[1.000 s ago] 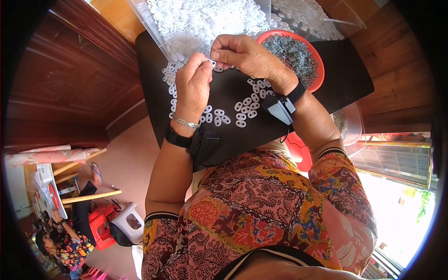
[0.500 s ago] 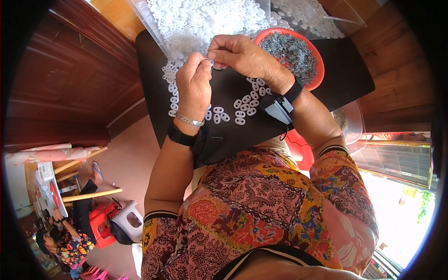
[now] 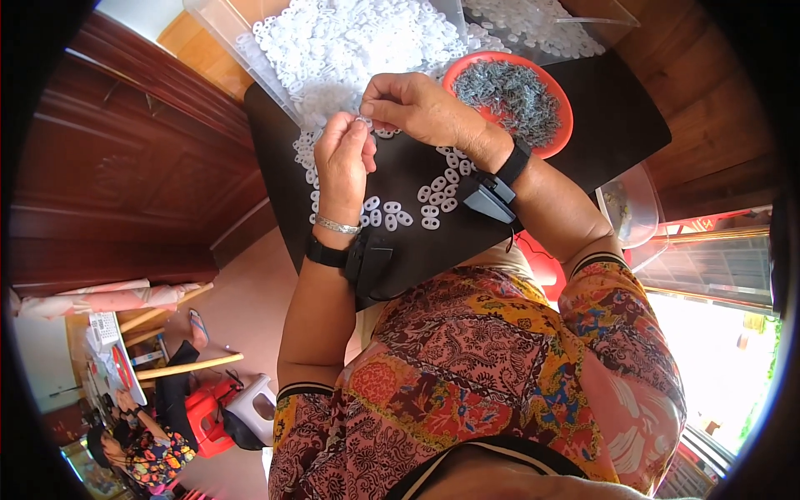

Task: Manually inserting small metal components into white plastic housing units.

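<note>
My left hand (image 3: 343, 162) and my right hand (image 3: 421, 108) meet fingertip to fingertip over a black board (image 3: 583, 125) on my lap. Together they pinch one small white plastic ring piece (image 3: 364, 122) between them. Several more white ring pieces (image 3: 437, 193) lie loose on the board under my wrists. Behind my hands a clear tray (image 3: 225, 33) holds a big heap of the same white pieces (image 3: 350, 46). A red bowl (image 3: 560, 104) of small grey metal parts (image 3: 508, 92) sits just right of my right hand.
A second clear tray of white pieces (image 3: 542, 21) stands at the back right. A clear lidded tub (image 3: 629, 204) and a red stool (image 3: 542, 267) are by my right elbow. At lower left another person (image 3: 142, 450) sits near a red stool (image 3: 208, 417) and a white one (image 3: 254, 404).
Both hands have stayed joined at the fingertips over the board, shifting only slightly; the small white piece remains pinched between them.
</note>
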Tool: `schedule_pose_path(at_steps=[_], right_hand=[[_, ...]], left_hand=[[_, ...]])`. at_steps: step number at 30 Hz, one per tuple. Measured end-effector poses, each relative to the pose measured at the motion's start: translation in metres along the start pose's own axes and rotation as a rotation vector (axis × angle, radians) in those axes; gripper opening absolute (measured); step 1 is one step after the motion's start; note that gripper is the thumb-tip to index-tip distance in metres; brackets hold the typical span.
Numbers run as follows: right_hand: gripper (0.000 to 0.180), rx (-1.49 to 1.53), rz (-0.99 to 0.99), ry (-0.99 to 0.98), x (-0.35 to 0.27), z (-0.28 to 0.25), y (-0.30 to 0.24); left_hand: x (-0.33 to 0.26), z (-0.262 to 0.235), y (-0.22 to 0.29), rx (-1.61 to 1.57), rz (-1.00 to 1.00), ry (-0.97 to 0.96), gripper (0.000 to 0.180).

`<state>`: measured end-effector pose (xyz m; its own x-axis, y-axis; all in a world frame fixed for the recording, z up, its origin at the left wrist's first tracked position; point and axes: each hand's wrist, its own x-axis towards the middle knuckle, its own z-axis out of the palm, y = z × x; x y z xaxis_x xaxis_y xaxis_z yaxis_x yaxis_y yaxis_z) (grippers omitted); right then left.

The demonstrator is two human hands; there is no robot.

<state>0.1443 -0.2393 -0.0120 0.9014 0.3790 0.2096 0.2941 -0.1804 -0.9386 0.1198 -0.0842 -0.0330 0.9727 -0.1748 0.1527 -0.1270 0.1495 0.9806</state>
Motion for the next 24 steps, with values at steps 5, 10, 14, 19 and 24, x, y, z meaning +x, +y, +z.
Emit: schedule_pose_path(at_steps=[5,10,14,19,24], right_hand=[[0.017,-0.024,-0.042,0.035,-0.0005,-0.0016,-0.0011],[0.017,-0.117,-0.047,-0.010,-0.0001,-0.0039,-0.0023],[0.017,-0.121,-0.054,-0.016,-0.0001,-0.0052,0.0011],[0.017,-0.185,-0.079,0.001,-0.0016,-0.0040,-0.0018],[0.018,-0.241,-0.084,0.029,-0.0036,0.0014,-0.0056]], left_hand=[[0.0004,-0.0022,0.0016,0.016,-0.020,-0.046,0.016],[0.0001,-0.0014,0.0016,0.004,-0.015,-0.051,0.015],[0.0005,-0.0007,0.0023,0.003,-0.018,-0.041,0.015],[-0.0005,0.0000,0.0037,0.041,-0.008,-0.028,0.016],[-0.0023,0.0032,-0.0007,0.065,0.037,0.018,0.016]])
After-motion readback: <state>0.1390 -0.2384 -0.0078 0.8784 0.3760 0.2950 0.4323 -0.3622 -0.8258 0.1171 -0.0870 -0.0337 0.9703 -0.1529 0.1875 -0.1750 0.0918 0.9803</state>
